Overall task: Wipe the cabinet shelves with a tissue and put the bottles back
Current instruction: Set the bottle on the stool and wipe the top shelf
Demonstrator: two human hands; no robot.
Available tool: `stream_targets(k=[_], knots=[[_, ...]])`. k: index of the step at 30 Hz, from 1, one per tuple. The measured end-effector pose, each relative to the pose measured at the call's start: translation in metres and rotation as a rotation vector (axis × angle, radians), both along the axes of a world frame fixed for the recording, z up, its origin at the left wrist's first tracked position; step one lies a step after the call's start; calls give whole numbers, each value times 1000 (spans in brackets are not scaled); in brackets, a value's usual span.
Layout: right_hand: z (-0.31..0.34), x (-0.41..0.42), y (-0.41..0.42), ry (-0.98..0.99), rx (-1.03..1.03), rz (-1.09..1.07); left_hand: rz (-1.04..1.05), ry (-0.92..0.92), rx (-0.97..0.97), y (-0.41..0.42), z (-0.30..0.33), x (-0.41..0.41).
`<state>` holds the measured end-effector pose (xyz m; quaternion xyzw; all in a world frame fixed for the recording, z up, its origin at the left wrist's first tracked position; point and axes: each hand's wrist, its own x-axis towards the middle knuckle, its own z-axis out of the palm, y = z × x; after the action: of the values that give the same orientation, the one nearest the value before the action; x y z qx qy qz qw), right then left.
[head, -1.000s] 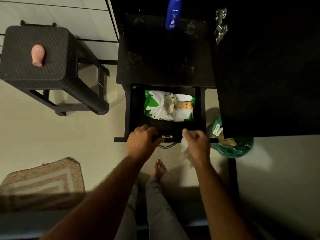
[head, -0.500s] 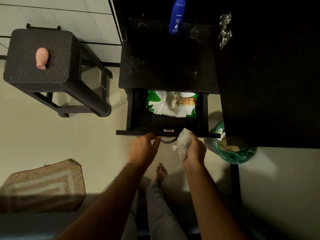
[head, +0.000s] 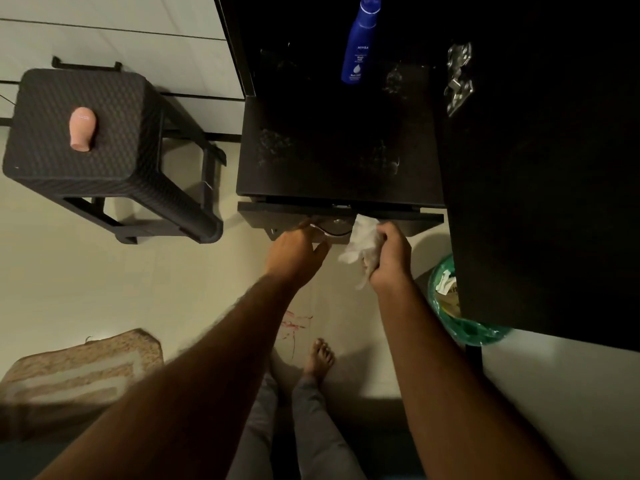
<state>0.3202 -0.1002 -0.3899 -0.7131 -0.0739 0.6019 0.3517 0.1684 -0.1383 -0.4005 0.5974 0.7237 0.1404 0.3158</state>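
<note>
a crumpled tissue [head: 360, 244] is gripped in the right hand [head: 388, 261] at frame centre. the drawer front [head: 398, 221] is touched by the left hand [head: 294, 254], fingers extended.

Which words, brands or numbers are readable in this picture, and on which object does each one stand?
"NIVEA": on the blue bottle standing on the dark shelf.
Smaller white lines under the brand on the same bottle: too small to read.
Faint marking on the pink bottle lying on the stool: too blurred to read.
Printed scraps in the green bin: not readable.
</note>
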Motion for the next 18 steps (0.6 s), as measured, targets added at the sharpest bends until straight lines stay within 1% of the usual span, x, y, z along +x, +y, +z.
stream_targets(k=[2, 4, 8, 10, 12, 13, 14, 17, 18], knots=[[-1, -2, 8, 38, 10, 11, -28, 3, -30, 9, -6, -3], [-1, -2, 13, 32, 17, 32, -56, 30, -79, 17, -8, -4], [3, 1, 14, 34, 29, 57, -116, 11, -148, 23, 4, -4], [12, 2, 13, 76, 51, 34, -134, 5, -111, 21, 17, -3], [27, 3, 10, 151, 112, 22, -99, -19, -66, 19, 36, -3], [38, 3, 9, 188, 165, 29, -48, -61, -74, 19, 49, -3], [50, 3, 8, 210, 221, 59, 24, -140, -107, 18, 63, -2], [99, 5, 8, 216, 358, 207, 268, -535, -255, 22, 112, 4], [118, 6, 11, 202, 392, 249, 310, -649, -304, 26, 131, 6]])
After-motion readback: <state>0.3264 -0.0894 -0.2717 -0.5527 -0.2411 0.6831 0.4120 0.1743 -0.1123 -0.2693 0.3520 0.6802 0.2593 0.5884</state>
